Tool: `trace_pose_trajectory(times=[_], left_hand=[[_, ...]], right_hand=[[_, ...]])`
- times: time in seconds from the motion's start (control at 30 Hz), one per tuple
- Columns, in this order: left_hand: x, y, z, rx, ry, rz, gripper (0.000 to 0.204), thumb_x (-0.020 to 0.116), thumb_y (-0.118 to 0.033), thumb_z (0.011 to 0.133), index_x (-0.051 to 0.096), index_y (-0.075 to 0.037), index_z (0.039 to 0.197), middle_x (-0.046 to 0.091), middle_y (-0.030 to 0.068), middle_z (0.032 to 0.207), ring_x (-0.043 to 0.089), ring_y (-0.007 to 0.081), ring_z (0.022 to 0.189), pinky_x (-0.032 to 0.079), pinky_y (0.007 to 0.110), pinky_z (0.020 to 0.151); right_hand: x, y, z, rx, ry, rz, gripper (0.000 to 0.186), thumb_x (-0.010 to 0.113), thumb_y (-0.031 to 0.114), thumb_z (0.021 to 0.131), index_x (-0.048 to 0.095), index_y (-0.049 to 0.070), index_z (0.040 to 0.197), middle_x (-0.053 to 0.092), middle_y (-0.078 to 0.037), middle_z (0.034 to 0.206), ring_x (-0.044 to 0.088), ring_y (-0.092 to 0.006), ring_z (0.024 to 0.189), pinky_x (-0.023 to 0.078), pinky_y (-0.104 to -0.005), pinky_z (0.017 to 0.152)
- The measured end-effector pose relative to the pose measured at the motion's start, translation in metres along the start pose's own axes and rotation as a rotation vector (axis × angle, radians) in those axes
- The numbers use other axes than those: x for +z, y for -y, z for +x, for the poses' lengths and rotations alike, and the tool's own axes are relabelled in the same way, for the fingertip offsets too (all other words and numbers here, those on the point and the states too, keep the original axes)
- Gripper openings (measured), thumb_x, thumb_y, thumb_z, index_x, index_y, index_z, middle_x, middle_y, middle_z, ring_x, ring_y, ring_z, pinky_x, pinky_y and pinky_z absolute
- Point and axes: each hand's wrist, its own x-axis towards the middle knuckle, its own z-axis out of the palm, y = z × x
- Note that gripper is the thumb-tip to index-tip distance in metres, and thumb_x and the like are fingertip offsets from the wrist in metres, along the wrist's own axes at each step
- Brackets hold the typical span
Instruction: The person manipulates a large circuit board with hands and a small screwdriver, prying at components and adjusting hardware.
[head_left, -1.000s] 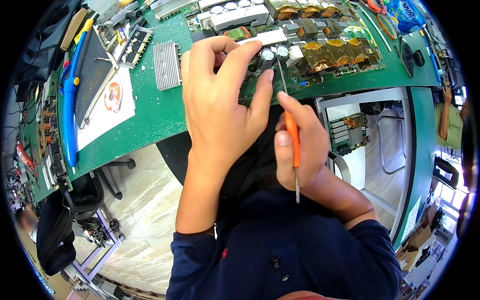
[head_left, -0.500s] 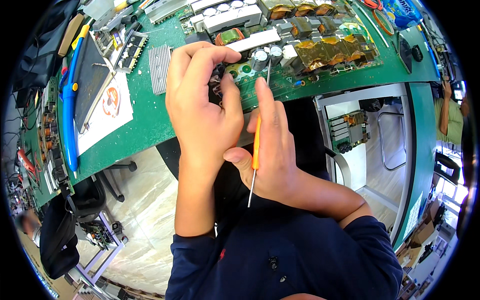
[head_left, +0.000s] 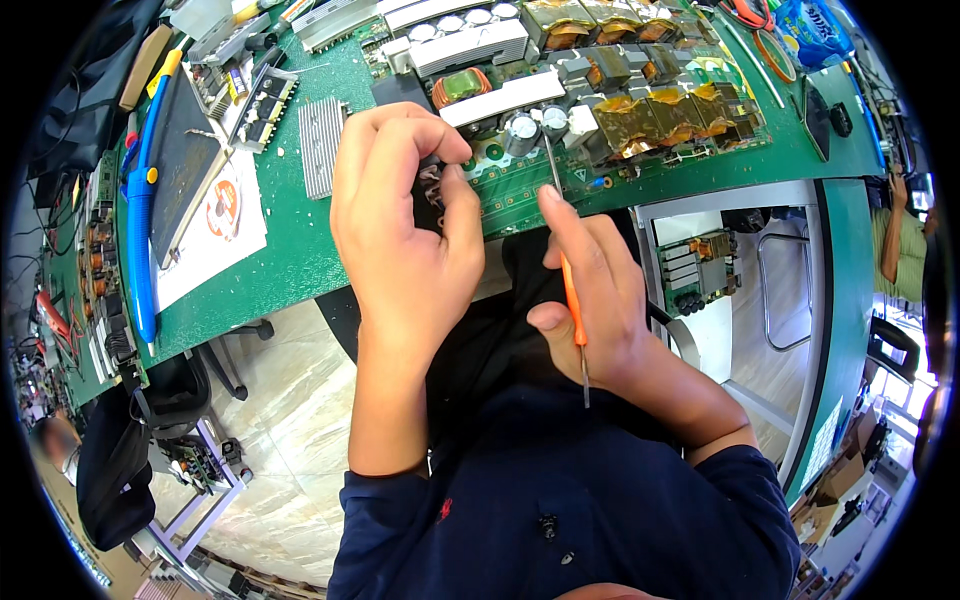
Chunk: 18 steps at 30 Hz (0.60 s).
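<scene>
A large circuit board (head_left: 655, 125) with capacitors, coils, heatsinks and taped transformers lies along the front of the green bench. My left hand (head_left: 405, 230) has its fingers curled over the board's lower left part, pinched at dark parts too hidden to make out. My right hand (head_left: 600, 300) holds an orange-handled double-ended screwdriver (head_left: 572, 295), index finger along its shaft. Its upper tip reaches beside two upright capacitors (head_left: 522, 132); the lower shaft sticks out toward my body.
A blue solder sucker (head_left: 143, 245), white paper (head_left: 240, 255), loose heatsinks (head_left: 320, 145) and parts lie left. A phone (head_left: 815, 115), blue packet and red tool sit right. Another board (head_left: 697, 268) rests on a shelf below. Other people show at both sides.
My left hand has shifted left and down, uncovering board beside the capacitors. My right hand first swung left, then back right, the screwdriver's tip staying by the capacitors.
</scene>
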Motion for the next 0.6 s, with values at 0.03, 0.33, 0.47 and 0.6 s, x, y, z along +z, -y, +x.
trace_pose_trajectory(times=[0.03,0.33,0.47,0.6], left_hand=[[0.000,0.000,0.000,0.006,-0.007,-0.005,0.019,0.063,0.012,0.074,0.060,-0.002,0.087,0.061,0.0119,0.095,0.062,0.0268,0.082,0.050,0.034,0.070],[0.002,0.000,0.000,-0.007,0.001,0.022,0.019,0.063,0.011,0.073,0.061,-0.003,0.087,0.062,0.0114,0.093,0.063,0.0259,0.081,0.051,0.034,0.069],[0.001,0.000,0.000,-0.027,-0.012,-0.011,0.019,0.063,0.010,0.072,0.060,-0.003,0.085,0.062,0.0115,0.093,0.063,0.0250,0.079,0.051,0.033,0.069],[-0.001,-0.001,0.000,-0.079,0.019,-0.045,0.018,0.063,0.010,0.073,0.058,-0.002,0.085,0.062,0.0109,0.095,0.062,0.0228,0.082,0.051,0.031,0.074]], right_hand=[[0.002,0.003,0.001,0.021,-0.021,0.030,0.074,0.063,0.045,0.098,0.048,-0.011,0.144,0.055,-0.014,0.093,0.054,-0.0283,0.076,0.049,-0.0367,0.066],[0.041,0.036,0.011,0.181,-0.162,0.045,0.085,0.061,0.051,0.099,0.038,-0.014,0.148,0.053,-0.018,0.099,0.052,-0.0273,0.079,0.049,-0.0360,0.067],[0.041,0.036,0.012,0.185,-0.116,-0.060,0.089,0.057,0.057,0.098,0.039,-0.014,0.147,0.051,-0.016,0.096,0.051,-0.0272,0.078,0.048,-0.0354,0.065],[0.037,0.037,0.016,0.161,-0.085,-0.130,0.090,0.057,0.060,0.097,0.040,-0.014,0.147,0.049,-0.015,0.093,0.051,-0.0271,0.077,0.047,-0.0352,0.064]])
